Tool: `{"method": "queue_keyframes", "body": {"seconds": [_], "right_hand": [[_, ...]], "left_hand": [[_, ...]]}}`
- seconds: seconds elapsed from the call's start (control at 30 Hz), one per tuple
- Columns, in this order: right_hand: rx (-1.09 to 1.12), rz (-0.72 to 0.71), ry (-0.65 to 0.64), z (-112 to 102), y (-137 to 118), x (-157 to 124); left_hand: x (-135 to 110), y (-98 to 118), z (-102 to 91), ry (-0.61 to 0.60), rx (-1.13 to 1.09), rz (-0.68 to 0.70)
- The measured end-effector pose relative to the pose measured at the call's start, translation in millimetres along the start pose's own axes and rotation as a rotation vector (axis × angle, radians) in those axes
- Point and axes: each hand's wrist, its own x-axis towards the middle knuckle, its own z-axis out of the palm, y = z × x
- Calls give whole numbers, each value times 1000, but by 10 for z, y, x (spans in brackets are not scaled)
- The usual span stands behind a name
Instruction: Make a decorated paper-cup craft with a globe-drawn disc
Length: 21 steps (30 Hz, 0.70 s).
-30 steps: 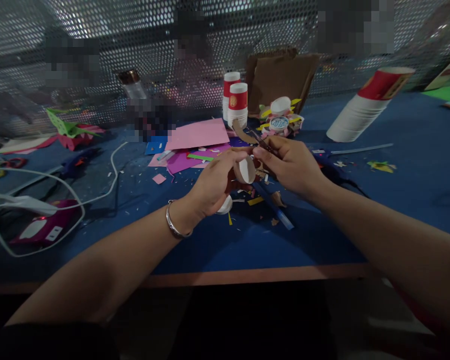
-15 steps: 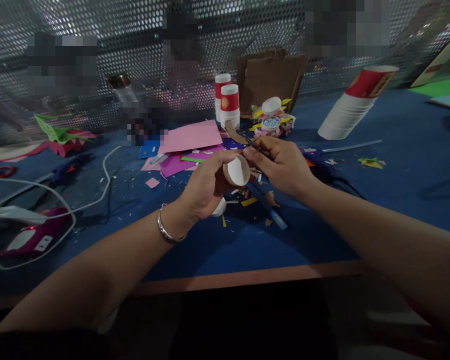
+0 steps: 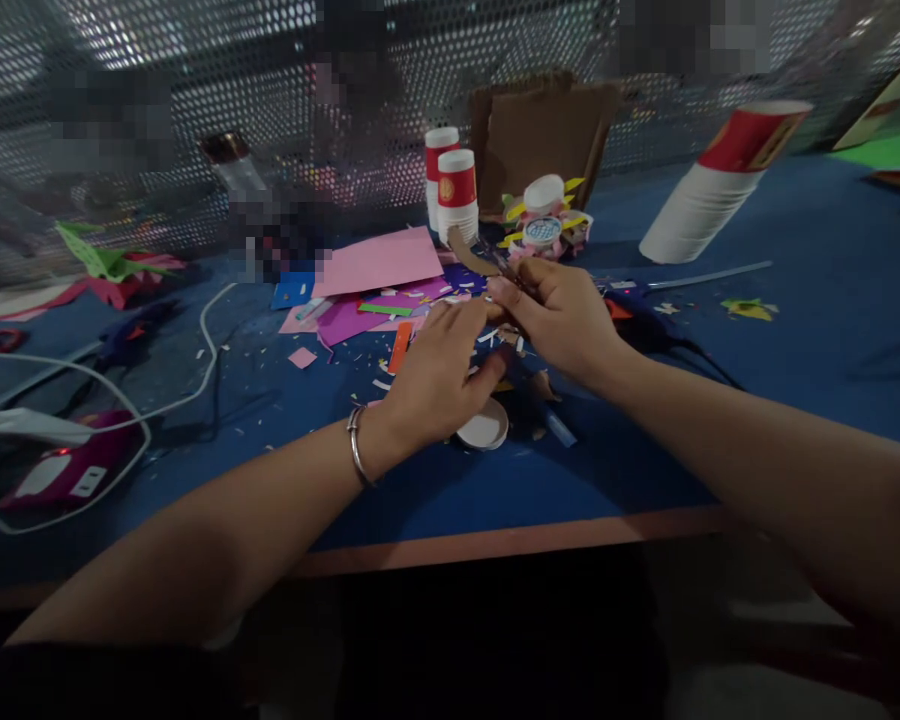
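Observation:
My left hand (image 3: 439, 370) reaches palm down over the scraps, its thumb spread away from the fingers. Its fingertips meet the fingers of my right hand (image 3: 562, 310); I see nothing held in it. The right hand is closed around a dark, thin tool that looks like scissors (image 3: 501, 262), mostly hidden by the fingers. A curved brown paper strip (image 3: 469, 255) sticks out at its tip. Just below the left hand, a shallow white paper cup base (image 3: 484, 425) lies on the table, partly covered by that hand.
Pink paper (image 3: 379, 262) and scraps lie behind my hands, with stacked paper cups (image 3: 457, 195) and a cup craft (image 3: 544, 230) beyond. A leaning cup stack (image 3: 724, 185) stands right. Glue guns (image 3: 630, 310) lie around; a white cable (image 3: 210, 345) loops left, near a purple box (image 3: 75, 465).
My left hand has let go of the small paper cup piece and turned palm down, moving right toward my right hand. The right hand stays nearly in place with the tool.

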Motion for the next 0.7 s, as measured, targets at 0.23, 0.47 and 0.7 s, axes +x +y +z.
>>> {"method": "queue_keyframes", "body": {"seconds": [0.23,0.47,0.7], "right_hand": [[71,43,-19,-40,36,-8],[-54,22,-88,-86,-39,-1],[-77,45,-142,-90,-67,-11]], "left_hand": [[31,1,-290,-265,210,14],[5,93,-348,-571,349,-36],[11,-36,-286,-256,202,33]]}}
